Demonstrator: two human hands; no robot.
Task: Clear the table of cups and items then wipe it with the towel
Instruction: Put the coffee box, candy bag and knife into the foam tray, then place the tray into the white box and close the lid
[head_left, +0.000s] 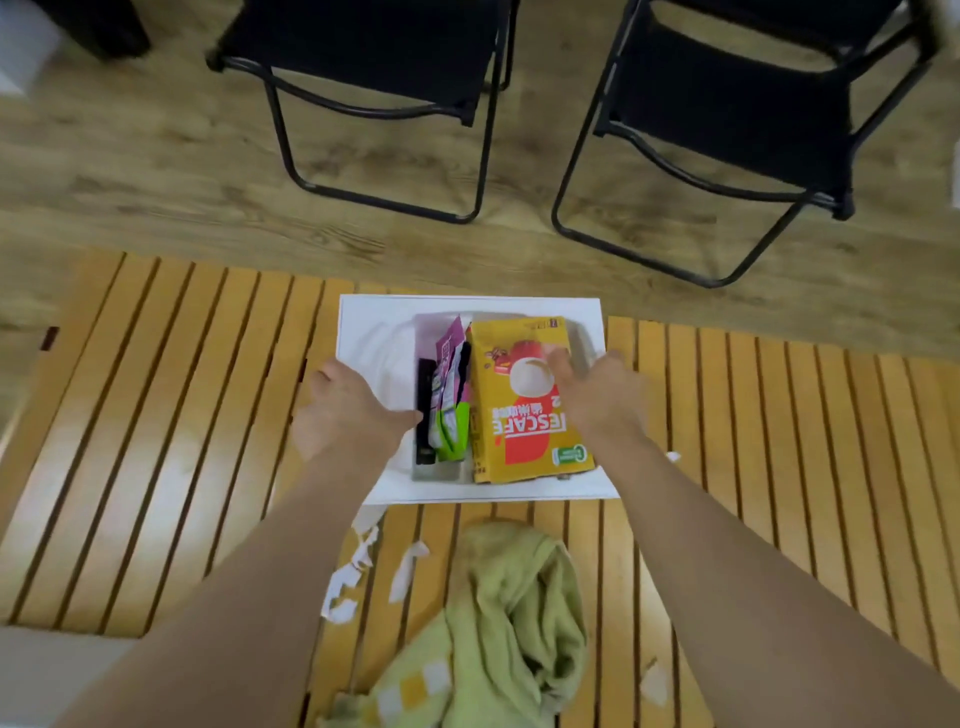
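Note:
A white tray sits at the far middle of the slatted wooden table. In it stand a yellow coffee box, a purple and green packet and a black item. My left hand grips the tray's left side. My right hand holds its right side, fingers over the coffee box's edge. A crumpled green towel lies on the table near me. Several white paper scraps lie left of the towel.
Two black folding chairs stand on the wood floor beyond the table's far edge. One more paper scrap lies at the near right. A white surface shows at the bottom left.

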